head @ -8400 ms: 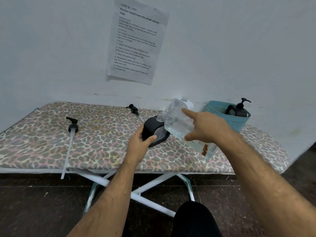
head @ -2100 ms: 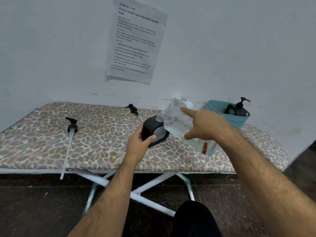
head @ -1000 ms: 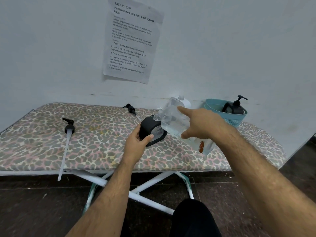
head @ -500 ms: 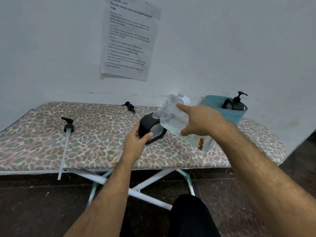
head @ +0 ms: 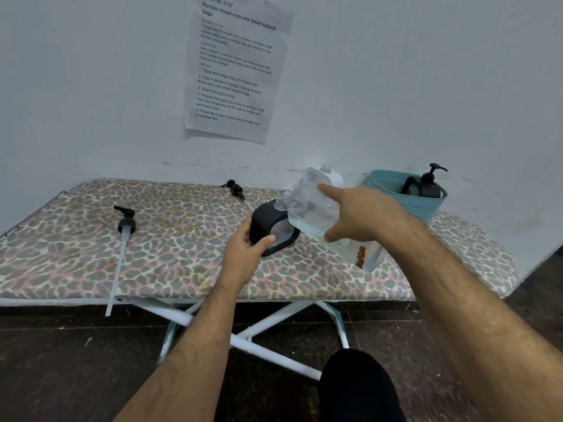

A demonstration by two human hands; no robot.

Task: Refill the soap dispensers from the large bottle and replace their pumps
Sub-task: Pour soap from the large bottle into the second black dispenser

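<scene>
My left hand grips a black soap dispenser that stands on the leopard-print table with its neck uncovered. My right hand holds the large clear bottle tilted, its mouth right at the dispenser's neck. A black pump with a long white tube lies at the left of the table. A second black pump lies at the back near the wall. Another black dispenser, pump fitted, stands in the teal basket at the back right.
A white object stands behind the large bottle against the wall. A printed sheet hangs on the wall above. The table's front edge runs just below my wrists, with its white folding legs and dark floor beneath.
Both hands keep the same hold through all frames. Only the view has shifted slightly, so the scene sits a little lower and to the left.
</scene>
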